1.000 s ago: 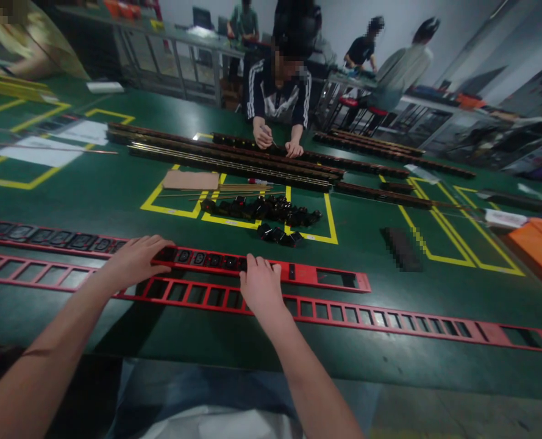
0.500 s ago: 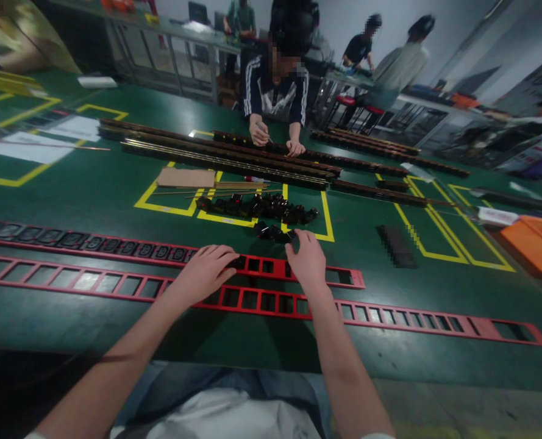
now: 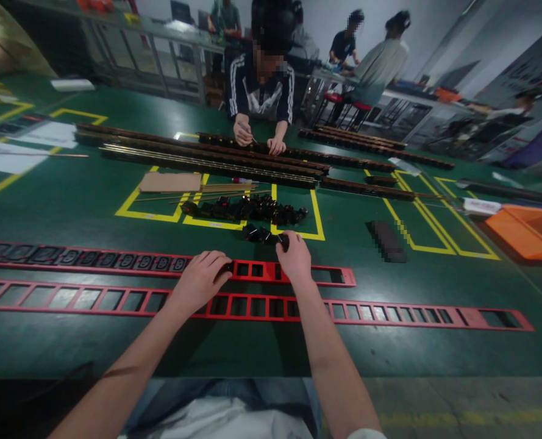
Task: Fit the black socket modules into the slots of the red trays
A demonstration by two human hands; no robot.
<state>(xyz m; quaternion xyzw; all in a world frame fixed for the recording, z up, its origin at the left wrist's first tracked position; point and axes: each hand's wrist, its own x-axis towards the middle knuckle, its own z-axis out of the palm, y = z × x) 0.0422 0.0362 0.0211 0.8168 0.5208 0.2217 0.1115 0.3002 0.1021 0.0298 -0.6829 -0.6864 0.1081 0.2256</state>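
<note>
The upper red slotted strip [image 3: 269, 272] lies across the green table, its left part filled with a row of black power sockets [image 3: 142, 262]. My left hand [image 3: 202, 277] rests over this strip, its bent fingers and thumb closed about a black socket [image 3: 228, 266] at an opening; the fingers partly hide it. Just beyond the strip, my right hand [image 3: 294, 256] pinches another black socket [image 3: 283, 242]. A few loose sockets [image 3: 256, 234] lie left of that hand. Nearer me is a second red strip [image 3: 467, 319] with bare openings, crossed by both forearms.
Behind the loose parts is a pile of black sockets [image 3: 252, 210], with a cardboard piece [image 3: 170, 182] to its left. Long dark rails [image 3: 206, 164] span the table, where a co-worker [image 3: 261, 91] bends over them. An orange bin [image 3: 527, 231] stands at right.
My right hand has lifted slightly, and the black socket in it shows more clearly. My left hand stays at the same place on the upper strip. The whole view has shifted a little.
</note>
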